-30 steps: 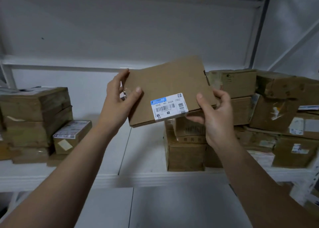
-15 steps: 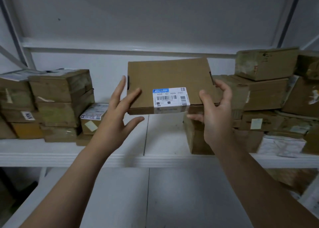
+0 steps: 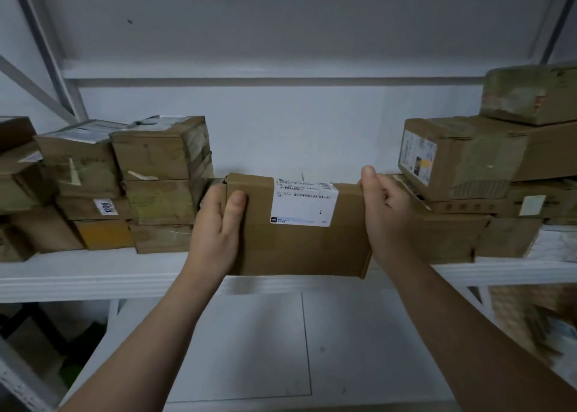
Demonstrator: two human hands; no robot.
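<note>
head view: left hand [image 3: 218,224] and right hand [image 3: 387,215] grip flat box [image 3: 299,249] ends, thumbs on top, forearms outstretched.

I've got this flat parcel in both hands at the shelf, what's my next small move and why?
Probably ease the flat parcel straight back onto the shelf. Your left hand and right hand grip its two ends, its lower edge is at the shelf's front lip, and the gap between the left stack and the right stack looks about wide enough for it.
</note>
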